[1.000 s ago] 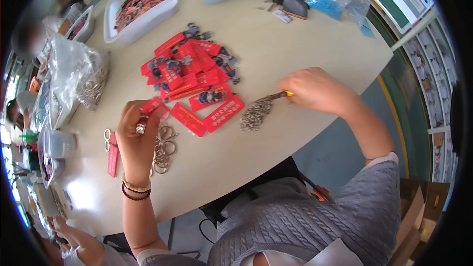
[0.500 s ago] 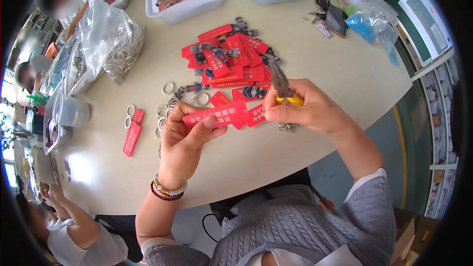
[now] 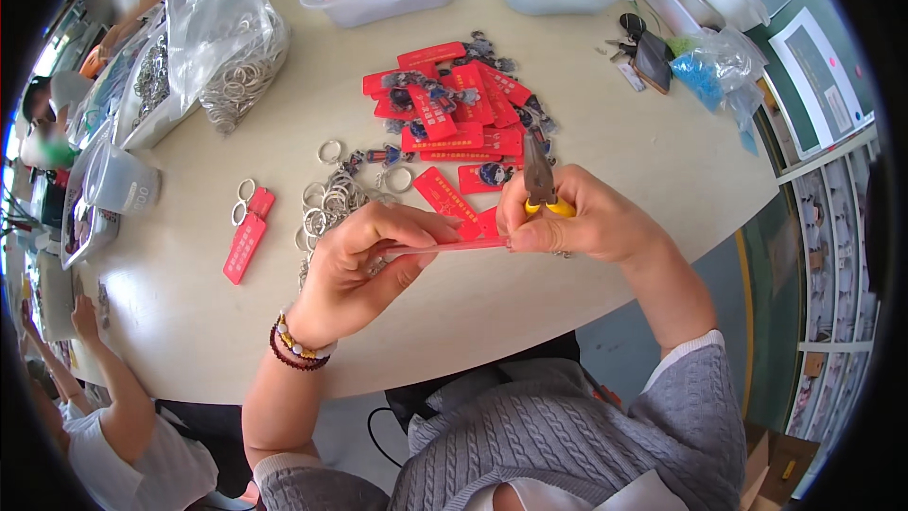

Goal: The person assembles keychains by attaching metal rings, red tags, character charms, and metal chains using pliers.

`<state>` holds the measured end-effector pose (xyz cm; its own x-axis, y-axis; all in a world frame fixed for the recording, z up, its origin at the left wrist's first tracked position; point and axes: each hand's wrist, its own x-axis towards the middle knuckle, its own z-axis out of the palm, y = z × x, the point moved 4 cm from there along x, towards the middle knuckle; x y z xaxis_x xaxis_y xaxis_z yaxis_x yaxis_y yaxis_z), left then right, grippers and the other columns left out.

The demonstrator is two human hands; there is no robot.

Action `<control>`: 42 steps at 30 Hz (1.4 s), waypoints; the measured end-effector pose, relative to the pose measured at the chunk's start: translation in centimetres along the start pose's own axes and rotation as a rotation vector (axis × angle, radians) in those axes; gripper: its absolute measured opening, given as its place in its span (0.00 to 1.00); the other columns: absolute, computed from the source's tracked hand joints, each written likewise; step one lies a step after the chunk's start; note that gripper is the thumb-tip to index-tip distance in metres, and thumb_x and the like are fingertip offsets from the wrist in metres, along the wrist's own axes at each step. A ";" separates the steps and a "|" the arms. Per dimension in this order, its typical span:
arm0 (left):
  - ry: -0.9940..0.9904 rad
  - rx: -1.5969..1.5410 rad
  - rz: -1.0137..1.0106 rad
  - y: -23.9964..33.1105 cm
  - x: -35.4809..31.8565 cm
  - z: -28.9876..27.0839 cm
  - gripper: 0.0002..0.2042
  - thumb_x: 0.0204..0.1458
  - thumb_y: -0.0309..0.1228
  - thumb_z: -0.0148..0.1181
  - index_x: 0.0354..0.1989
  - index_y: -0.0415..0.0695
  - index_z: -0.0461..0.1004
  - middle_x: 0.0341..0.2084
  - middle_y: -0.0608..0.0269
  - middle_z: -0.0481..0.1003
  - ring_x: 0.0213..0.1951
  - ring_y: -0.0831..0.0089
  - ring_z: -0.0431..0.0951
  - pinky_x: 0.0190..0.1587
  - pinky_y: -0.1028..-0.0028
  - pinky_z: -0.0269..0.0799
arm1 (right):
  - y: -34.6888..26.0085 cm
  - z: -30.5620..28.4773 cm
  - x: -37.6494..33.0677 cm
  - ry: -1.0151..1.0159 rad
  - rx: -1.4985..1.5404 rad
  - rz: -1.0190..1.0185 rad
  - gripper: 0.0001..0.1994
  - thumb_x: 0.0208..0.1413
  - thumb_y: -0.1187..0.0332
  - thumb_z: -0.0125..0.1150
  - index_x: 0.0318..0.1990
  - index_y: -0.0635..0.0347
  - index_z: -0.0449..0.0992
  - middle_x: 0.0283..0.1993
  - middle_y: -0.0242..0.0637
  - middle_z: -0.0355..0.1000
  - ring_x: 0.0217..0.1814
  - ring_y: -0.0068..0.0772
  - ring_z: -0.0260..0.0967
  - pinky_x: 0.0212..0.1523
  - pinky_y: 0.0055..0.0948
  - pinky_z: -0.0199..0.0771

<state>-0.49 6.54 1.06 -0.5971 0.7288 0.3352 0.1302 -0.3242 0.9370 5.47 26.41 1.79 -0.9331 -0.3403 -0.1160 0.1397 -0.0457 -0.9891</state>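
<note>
A thin red tag (image 3: 449, 247) is seen nearly edge-on between my hands. My left hand (image 3: 345, 270) pinches its left end between thumb and fingers. My right hand (image 3: 601, 222) is closed around pliers (image 3: 540, 180) with yellow handles, their jaws pointing away from me. The thumb and fingertips of that same hand meet the tag's right end; any small part there is too small to make out. Just beyond lies a pile of red tags (image 3: 487, 99) with dark figure charms. Metal key rings (image 3: 333, 203) heap up beside my left hand.
Farther left lie red tags (image 3: 244, 248) with two rings. A plastic bag of rings (image 3: 232, 85) and a clear tub (image 3: 121, 180) stand at the left. White bins (image 3: 392, 5) line the back; keys (image 3: 632, 33) and a blue-filled bag (image 3: 709, 71) sit at the right. Another person (image 3: 132, 416) sits lower left.
The red tag has turned from showing its printed face to nearly edge-on. My left fingers have shifted on it. My right hand still has the pliers, now more upright.
</note>
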 end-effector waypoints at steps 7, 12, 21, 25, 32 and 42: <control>0.034 0.927 0.197 1.5 0.3 2.8 0.09 0.47 0.22 0.63 0.38 0.40 0.73 0.32 0.56 0.74 0.33 0.58 0.76 0.35 0.69 0.73 | 0.0 1.6 0.8 0.075 -0.202 -0.001 0.09 0.54 0.67 0.63 0.30 0.60 0.69 0.23 0.22 0.60 0.26 0.13 0.53 0.27 0.20 0.52; 0.070 0.951 0.152 1.6 -0.3 2.6 0.10 0.39 0.24 0.69 0.31 0.39 0.76 0.29 0.60 0.76 0.28 0.64 0.78 0.30 0.71 0.75 | -0.6 2.4 1.5 0.079 -0.231 0.008 0.09 0.54 0.67 0.63 0.30 0.60 0.69 0.24 0.22 0.60 0.27 0.12 0.53 0.28 0.19 0.52; -0.161 1.303 0.456 2.7 -0.4 1.7 0.09 0.40 0.27 0.64 0.31 0.41 0.74 0.30 0.66 0.74 0.29 0.69 0.78 0.38 0.71 0.78 | -1.2 3.2 2.0 0.002 -0.662 -0.337 0.07 0.50 0.74 0.64 0.33 0.63 0.72 0.29 0.32 0.67 0.30 0.26 0.65 0.33 0.25 0.64; -0.240 1.298 0.482 2.7 -0.8 1.4 0.11 0.39 0.29 0.68 0.32 0.41 0.77 0.32 0.62 0.78 0.30 0.65 0.79 0.37 0.68 0.78 | -1.8 4.0 2.5 -0.100 -0.804 -0.204 0.07 0.48 0.75 0.64 0.33 0.63 0.72 0.30 0.35 0.68 0.31 0.30 0.67 0.35 0.27 0.66; 0.110 1.106 0.250 2.8 -0.9 -0.5 0.08 0.45 0.23 0.64 0.35 0.39 0.75 0.33 0.59 0.77 0.29 0.63 0.79 0.31 0.71 0.75 | -1.5 4.3 4.4 0.143 -0.423 -0.063 0.07 0.55 0.70 0.61 0.34 0.64 0.70 0.26 0.27 0.63 0.32 0.17 0.62 0.33 0.23 0.63; 0.679 0.252 -0.052 2.0 -1.7 -8.4 0.09 0.57 0.27 0.58 0.37 0.32 0.76 0.32 0.61 0.78 0.35 0.77 0.78 0.38 0.79 0.73 | 1.2 5.7 7.0 0.134 -1.254 -0.331 0.11 0.49 0.63 0.64 0.33 0.59 0.72 0.31 0.37 0.69 0.36 0.39 0.69 0.35 0.37 0.69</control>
<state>-5.84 -0.38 1.54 -0.9565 0.1781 0.2312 0.2180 -0.0907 0.9717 0.94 18.65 0.30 -0.8992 -0.3828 0.2119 -0.4365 0.8183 -0.3740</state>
